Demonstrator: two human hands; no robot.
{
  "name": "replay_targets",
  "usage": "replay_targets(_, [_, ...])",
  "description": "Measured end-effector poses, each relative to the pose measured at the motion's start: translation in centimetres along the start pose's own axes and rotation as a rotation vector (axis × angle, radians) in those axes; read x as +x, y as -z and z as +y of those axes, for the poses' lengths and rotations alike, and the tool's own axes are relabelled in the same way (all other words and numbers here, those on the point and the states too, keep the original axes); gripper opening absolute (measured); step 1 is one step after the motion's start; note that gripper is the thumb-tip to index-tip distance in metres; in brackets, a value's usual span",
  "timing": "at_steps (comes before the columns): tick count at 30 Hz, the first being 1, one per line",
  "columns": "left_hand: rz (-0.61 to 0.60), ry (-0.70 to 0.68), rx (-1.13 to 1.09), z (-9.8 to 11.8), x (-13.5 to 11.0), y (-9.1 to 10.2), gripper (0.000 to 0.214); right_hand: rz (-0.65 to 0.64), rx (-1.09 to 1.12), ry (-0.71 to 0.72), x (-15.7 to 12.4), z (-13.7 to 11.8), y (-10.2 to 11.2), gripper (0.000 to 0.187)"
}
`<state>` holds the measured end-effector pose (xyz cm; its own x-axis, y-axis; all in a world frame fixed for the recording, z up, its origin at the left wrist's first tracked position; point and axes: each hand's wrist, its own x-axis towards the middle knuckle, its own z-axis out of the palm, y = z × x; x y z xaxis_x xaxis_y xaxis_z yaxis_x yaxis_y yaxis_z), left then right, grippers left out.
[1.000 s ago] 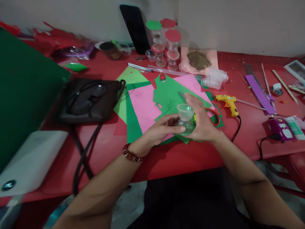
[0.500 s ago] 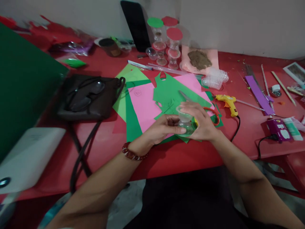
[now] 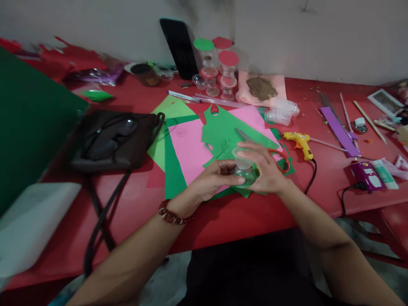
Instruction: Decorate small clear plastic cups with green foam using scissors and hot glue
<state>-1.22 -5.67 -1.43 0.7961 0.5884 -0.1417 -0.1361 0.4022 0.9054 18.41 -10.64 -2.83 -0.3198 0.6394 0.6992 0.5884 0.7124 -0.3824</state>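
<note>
Two clear plastic cups (image 3: 244,170), joined end to end like an hourglass, stand between my hands near the table's front edge. My left hand (image 3: 215,178) grips the lower cup, its thumb across the front. Around the right side and the upper cup curls my right hand (image 3: 264,168). Beneath lie green craft paper (image 3: 219,131) with cut-outs and pink paper (image 3: 188,148). Just past my right hand are scissors (image 3: 283,163) with orange handles, partly hidden by that hand.
Lidded cup pairs (image 3: 228,70) stand by the wall beside a leaning phone (image 3: 180,49). Brown sand (image 3: 261,88) rests on pink paper. Stacked clear cups (image 3: 282,112) and a yellow glue gun (image 3: 299,142) lie to the right. A dark bag (image 3: 127,146) with sunglasses is at left.
The view has tilted up a little, so the table sits lower in the picture. Both hands keep hold of the joined cups, with hardly any shift against the paper.
</note>
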Motion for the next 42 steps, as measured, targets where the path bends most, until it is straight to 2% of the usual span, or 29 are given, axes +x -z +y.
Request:
replay_targets(3, [0.057,-0.07,0.03,-0.3,0.3,0.1,0.033,-0.006,-0.087,-0.065,-0.2,0.0,-0.1,0.08])
replay_targets(7, [0.273,-0.256,0.149,-1.1,1.0,0.8,0.046,0.02,-0.163,-0.148,-0.3,0.4,-0.1,0.102])
replay_targets(10, [0.386,-0.451,0.357,-1.6,1.5,1.9,0.046,0.012,-0.187,-0.141,-0.2,0.7,-0.1,0.107])
replay_targets(13, [0.408,-0.538,0.467,-2.0,1.8,2.7,0.042,0.001,-0.185,-0.128,-0.2,0.6,-0.1,0.106])
replay_targets(18, [0.435,-0.56,0.46,-2.4,2.1,3.1,0.043,0.032,-0.205,-0.11,-0.2,0.0,-0.1,0.1])
replay_targets(22, [0.593,-0.531,0.383,-2.1,2.3,3.4,0.051,0.055,-0.247,-0.193,-0.2,0.2,-0.1,0.085])
replay_targets(24, [0.682,-0.518,0.333,-1.8,2.5,3.8,0.054,-0.008,-0.249,-0.268,-0.2,0.4,-0.1,0.065])
replay_targets(27, [0.794,-0.546,0.255,-1.1,2.8,4.4,0.057,-0.174,-0.238,-0.342,-0.2,0.8,-0.3,0.033])
replay_targets(29, [0.829,-0.583,0.196,-0.5,3.0,4.7,0.057,-0.293,-0.236,-0.358,-0.2,0.8,-0.5,0.02])
replay_targets(32, [0.851,-0.629,0.143,0.3,3.1,4.9,0.052,-0.414,-0.271,-0.351,0.0,0.6,-0.6,0.021])
replay_targets(36, [0.875,-0.634,0.065,1.4,2.4,5.1,0.041,-0.484,-0.346,-0.418,0.5,0.1,-0.3,0.026])
replay_targets(38, [0.842,-0.521,-0.047,2.0,1.7,5.0,0.034,-0.503,-0.381,-0.467,0.8,-0.2,0.0,0.028])
replay_targets(40, [0.762,-0.365,-0.145,2.6,1.1,4.6,0.027,-0.516,-0.412,-0.511,1.0,-0.5,0.2,0.031])
replay_targets(42, [0.688,-0.271,-0.187,2.9,0.7,3.9,0.026,-0.514,-0.433,-0.546,1.1,-0.6,0.3,0.031])
